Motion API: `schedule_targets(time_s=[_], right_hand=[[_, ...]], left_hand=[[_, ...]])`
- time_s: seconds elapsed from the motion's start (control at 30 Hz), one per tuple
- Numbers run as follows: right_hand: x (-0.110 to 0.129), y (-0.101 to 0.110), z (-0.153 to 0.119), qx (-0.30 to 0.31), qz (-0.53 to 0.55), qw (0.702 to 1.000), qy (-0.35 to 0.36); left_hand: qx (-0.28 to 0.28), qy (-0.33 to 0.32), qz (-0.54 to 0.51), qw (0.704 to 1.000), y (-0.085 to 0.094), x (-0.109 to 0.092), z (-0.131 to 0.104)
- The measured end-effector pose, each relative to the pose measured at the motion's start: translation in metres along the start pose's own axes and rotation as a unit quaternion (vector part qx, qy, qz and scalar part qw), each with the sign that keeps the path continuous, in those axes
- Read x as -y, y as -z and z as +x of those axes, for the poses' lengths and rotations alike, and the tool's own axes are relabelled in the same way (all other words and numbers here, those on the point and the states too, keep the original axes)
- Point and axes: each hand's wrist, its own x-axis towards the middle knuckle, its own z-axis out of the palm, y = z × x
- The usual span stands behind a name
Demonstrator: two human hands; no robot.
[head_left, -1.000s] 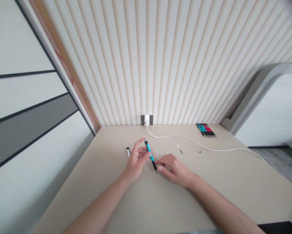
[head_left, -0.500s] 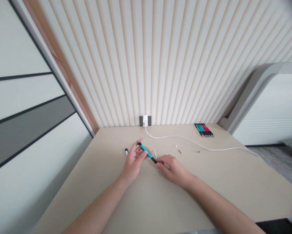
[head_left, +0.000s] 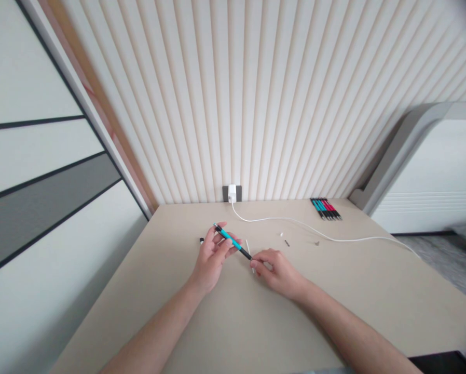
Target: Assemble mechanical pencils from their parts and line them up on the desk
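A turquoise and black click pen (head_left: pixel 228 238) lies slanted across the fingers of my left hand (head_left: pixel 210 262), its button end up to the left. My left thumb presses on the barrel while the other fingers support it from behind. At the lower, black end, my right hand (head_left: pixel 275 267) pinches the pen's tip between thumb and forefinger; the tip itself is mostly hidden. Beneath the pen, a thin white stick (head_left: pixel 247 247) lies on the table, partly covered by the pen and fingers. Behind my left hand peeks a small black-topped object (head_left: pixel 202 240).
Several turquoise and red pens (head_left: pixel 325 209) lie in a row at the back right of the table (head_left: pixel 225 327). A white cable (head_left: pixel 295 222) runs from a plugged-in charger (head_left: pixel 232 193). Small parts lie mid-table: a white bit (head_left: pixel 281 234), a dark piece (head_left: pixel 287 243) and a greyish piece (head_left: pixel 317 243).
The pen and my left hand have shifted slightly left, and my right fingers now sit at the very tip. More of the white stick shows; the black-topped object is more covered.
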Motion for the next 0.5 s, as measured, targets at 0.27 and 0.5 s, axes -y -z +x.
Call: schedule_targets(time_s=[0.27,0.5], right_hand=[[-0.023,0.027,0.004,-0.128,-0.129,0.980,-0.085],[-0.093,0.110,0.007,-0.116,-0.392,0.827,-0.386]], left_hand=[[-0.020,-0.036,0.127,0.991,0.007,0.002,0.003],[0.140,-0.178,0.467,0.854,0.010,-0.003,-0.006]])
